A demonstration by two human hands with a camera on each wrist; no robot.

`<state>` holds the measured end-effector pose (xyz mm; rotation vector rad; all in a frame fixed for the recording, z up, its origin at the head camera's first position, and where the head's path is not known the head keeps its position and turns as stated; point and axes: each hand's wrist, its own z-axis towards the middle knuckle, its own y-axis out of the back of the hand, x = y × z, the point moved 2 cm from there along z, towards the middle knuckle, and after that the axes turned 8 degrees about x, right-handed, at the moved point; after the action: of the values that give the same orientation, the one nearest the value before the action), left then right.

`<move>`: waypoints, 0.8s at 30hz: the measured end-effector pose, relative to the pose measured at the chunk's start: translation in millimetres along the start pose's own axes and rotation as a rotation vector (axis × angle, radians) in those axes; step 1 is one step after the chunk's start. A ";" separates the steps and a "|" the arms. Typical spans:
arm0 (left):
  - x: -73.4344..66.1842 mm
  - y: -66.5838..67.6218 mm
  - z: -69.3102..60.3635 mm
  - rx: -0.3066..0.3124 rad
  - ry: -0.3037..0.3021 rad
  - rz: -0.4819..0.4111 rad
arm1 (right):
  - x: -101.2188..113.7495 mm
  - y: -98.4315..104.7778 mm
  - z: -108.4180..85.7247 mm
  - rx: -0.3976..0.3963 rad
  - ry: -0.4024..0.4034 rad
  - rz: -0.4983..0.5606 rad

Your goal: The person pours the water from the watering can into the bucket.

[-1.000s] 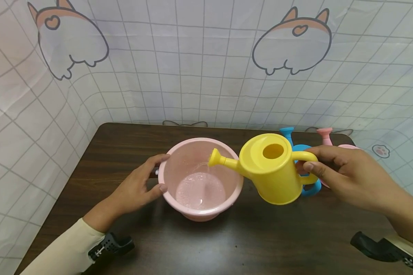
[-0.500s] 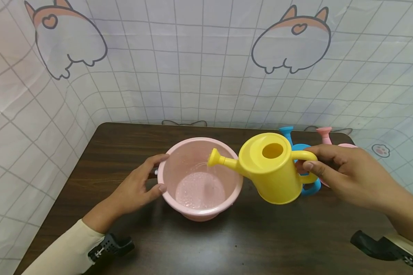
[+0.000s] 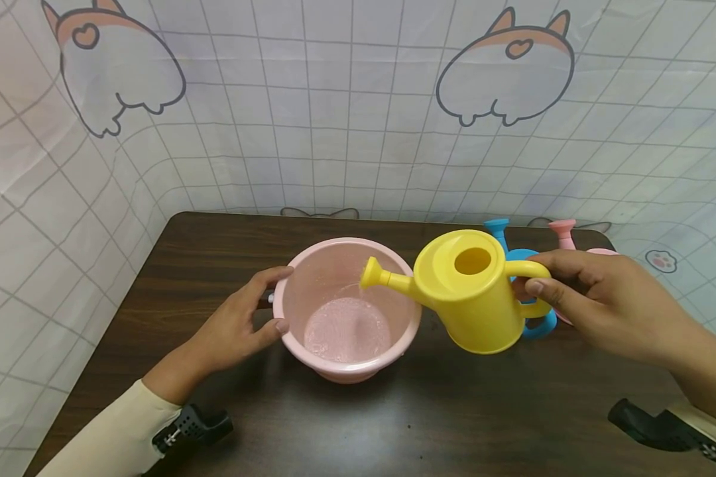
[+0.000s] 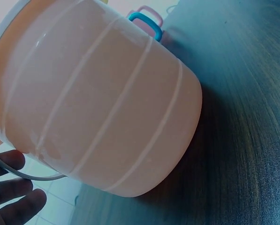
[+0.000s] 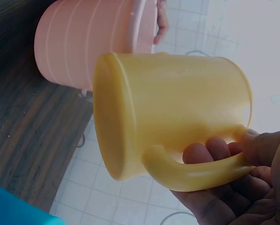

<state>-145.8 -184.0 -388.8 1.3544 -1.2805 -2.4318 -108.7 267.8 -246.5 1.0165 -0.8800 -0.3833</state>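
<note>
A pink bucket [image 3: 346, 374] stands on the table with shallow, rippled water [image 3: 347, 331] at its bottom. My left hand [image 3: 233, 334] holds its left rim, thumb and a finger spread along the edge; the left wrist view shows other fingers [image 4: 22, 206] beside the wire handle [image 4: 36, 177]. On the right, my right hand [image 3: 620, 305] grips the handle of a yellow watering can [image 3: 477, 311], held above the table and tilted slightly toward the bucket. Its spout head [image 3: 371, 273] is over the bucket's inside. Fingers curl round the can's handle [image 5: 191, 176] in the right wrist view.
Behind the yellow can and right hand stand a blue watering can [image 3: 497, 228] and a pink one [image 3: 563, 230], both partly hidden. The dark wooden table [image 3: 358, 430] ends at a hanging grid-patterned cloth [image 3: 358, 132] with cartoon animals.
The glints and ripples on the water in the bucket look different. Both hands, the yellow can and the bucket keep nearly the same places.
</note>
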 end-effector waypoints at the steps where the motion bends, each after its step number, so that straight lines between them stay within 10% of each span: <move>1: 0.1 0.0 0.0 -0.001 -0.001 0.002 | 0.0 0.0 0.0 0.001 0.000 -0.001; 24: 1.9 -0.6 -0.1 -0.002 0.032 0.016 | 1.9 1.2 0.6 0.006 -0.020 -0.006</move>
<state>-146.8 -184.5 -390.5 1.3721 -1.2763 -2.3902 -108.1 266.8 -244.5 1.0227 -0.8968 -0.3965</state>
